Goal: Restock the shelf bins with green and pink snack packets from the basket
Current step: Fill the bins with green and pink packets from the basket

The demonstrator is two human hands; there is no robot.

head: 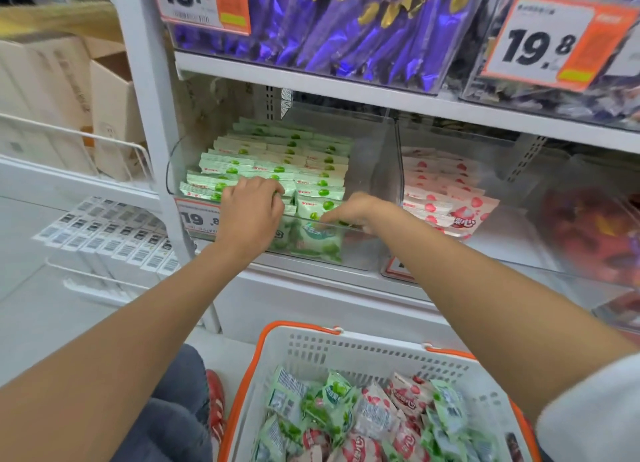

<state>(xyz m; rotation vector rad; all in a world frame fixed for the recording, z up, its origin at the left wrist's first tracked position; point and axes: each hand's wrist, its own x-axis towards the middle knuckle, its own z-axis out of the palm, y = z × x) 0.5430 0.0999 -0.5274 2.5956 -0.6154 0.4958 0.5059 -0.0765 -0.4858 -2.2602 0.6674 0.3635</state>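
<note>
At about 11 o'clock from the middle of the view, the left hand reaches over the front lip of the clear left bin. Its fingers are curled down over the top edges of the front rows of green packets, grasping them. These packets stand on edge in tidy rows that run back toward 12 o'clock and fill the bin's left part.

Just to the left hand's 3 o'clock, the right hand dips inside the same bin. Its fingertips touch the tops of the frontmost green packets, which stand upright against the clear front wall. Whether it is gripping one or only pressing on it cannot be told, since the fingers are partly hidden behind the wall.

At 2 o'clock, the neighbouring right bin holds pink packets stacked in rows along its left side.

At 6 o'clock sits the white basket with orange trim, holding jumbled packets, green and pink mixed together.

A price tag reading 19.8 hangs just at the left hand's 9 o'clock. On the shelf above, at 12 o'clock, purple wrappers fill another bin. A red shoe shows at 7 o'clock beside the basket.
</note>
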